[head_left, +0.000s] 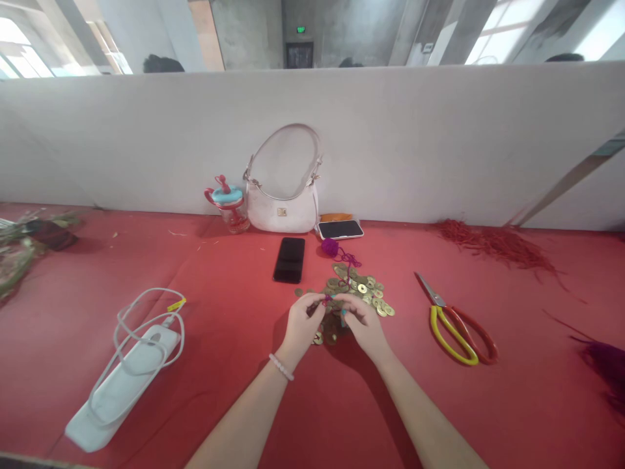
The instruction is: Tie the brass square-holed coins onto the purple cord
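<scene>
My left hand [303,322] and my right hand [360,324] meet over a heap of brass coins [364,288] on the red tablecloth. Both hands are closed in a pinch around a dark red cord [349,268] and some strung coins between the fingertips. The cord runs back over the heap to a small magenta ball of thread [330,246]. A bead bracelet sits on my left wrist. A few coins lie under my hands and are partly hidden.
A black phone [290,259] lies behind my hands, with a second phone [340,228], a white handbag [283,198] and a lidded cup [229,207] against the partition. Yellow and red scissors [456,324] lie right. A white power bank with cable [129,365] lies left. Red thread scraps [493,241] lie far right.
</scene>
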`<state>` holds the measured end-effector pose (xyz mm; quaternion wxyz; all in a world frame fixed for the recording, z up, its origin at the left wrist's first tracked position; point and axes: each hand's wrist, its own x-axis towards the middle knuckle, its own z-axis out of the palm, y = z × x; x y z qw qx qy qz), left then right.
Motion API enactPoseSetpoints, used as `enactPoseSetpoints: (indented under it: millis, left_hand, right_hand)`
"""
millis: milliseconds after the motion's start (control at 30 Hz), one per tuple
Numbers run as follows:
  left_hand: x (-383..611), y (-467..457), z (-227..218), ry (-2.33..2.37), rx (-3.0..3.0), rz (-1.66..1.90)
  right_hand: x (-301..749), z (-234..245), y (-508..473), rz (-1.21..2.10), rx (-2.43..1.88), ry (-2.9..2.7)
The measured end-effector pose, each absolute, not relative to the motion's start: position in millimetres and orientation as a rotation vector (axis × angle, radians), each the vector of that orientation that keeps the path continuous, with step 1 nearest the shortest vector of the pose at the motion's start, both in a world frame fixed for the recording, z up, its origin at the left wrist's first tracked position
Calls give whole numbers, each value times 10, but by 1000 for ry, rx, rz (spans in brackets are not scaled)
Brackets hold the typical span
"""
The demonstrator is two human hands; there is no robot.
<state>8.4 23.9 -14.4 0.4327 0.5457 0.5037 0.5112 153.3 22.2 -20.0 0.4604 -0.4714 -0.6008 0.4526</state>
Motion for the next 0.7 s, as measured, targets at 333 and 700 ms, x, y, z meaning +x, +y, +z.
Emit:
enactPoseSetpoints:
  millis: [333,700]
  left_hand:
    - [77,244,-170,1265,1358,1254]
    - [73,258,-150,1252,1268,1284]
  right_hand:
    - [1552,-135,211,1108,-1183,-1502]
    - [1572,-117,204,1096,-1200,-1480]
